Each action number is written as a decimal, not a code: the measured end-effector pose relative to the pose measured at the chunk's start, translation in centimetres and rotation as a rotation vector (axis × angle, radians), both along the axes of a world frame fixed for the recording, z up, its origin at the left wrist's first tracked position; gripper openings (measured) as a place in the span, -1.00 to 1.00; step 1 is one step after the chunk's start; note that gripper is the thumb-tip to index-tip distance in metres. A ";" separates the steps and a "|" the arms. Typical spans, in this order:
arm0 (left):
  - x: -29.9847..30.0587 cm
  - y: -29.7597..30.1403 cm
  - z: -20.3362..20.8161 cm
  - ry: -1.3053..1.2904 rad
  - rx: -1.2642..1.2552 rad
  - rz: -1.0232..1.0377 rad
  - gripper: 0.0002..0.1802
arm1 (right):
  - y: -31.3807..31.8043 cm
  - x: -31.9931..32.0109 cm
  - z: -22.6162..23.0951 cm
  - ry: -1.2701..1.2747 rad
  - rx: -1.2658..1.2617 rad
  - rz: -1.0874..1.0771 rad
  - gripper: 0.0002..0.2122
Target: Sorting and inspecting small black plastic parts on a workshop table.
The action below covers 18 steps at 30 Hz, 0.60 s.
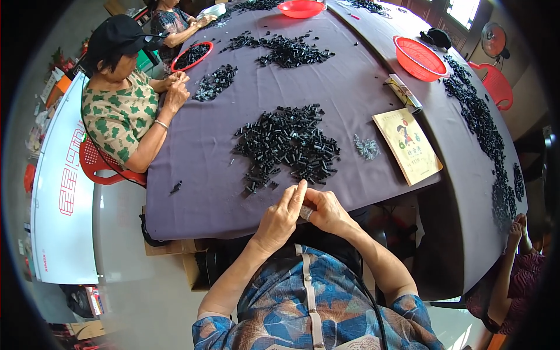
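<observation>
At the table's near edge my left hand (281,217) and my right hand (329,211) meet, fingertips pressed together. My left thumb and fingers are closed in a pinch; whatever lies between them is hidden. Under the curled fingers of my right hand shows a small cluster of clear pieces (305,213). Just beyond my hands spreads a large heap of short black cylindrical parts (289,143). To its right lies a small pile of clear pieces (366,147), similar in look to those in my right hand.
A yellowish booklet (407,146) lies at the right, below a boxy item (403,93) and a red basket (420,58). More black parts (291,51) lie farther back. At the left a person (125,99) sits working with both hands near a red tray (192,56).
</observation>
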<state>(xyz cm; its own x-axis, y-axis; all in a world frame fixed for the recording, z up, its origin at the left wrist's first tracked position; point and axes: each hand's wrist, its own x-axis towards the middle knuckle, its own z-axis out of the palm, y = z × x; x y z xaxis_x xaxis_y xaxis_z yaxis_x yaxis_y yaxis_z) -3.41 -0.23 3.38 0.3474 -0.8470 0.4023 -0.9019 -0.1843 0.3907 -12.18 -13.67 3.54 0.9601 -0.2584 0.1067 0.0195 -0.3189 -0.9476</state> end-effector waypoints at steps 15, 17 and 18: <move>0.7 0.2 -0.7 0.123 -0.180 -0.016 -0.61 | -0.7 0.3 -1.4 -0.050 0.185 0.029 -0.87; 0.7 0.2 -0.4 0.001 -0.133 -0.034 -0.59 | -0.5 0.0 -0.4 -0.037 -0.013 0.019 -0.88; 0.6 0.2 -0.3 0.000 -0.134 -0.038 -0.59 | -0.5 0.0 -0.4 -0.039 -0.015 0.015 -0.88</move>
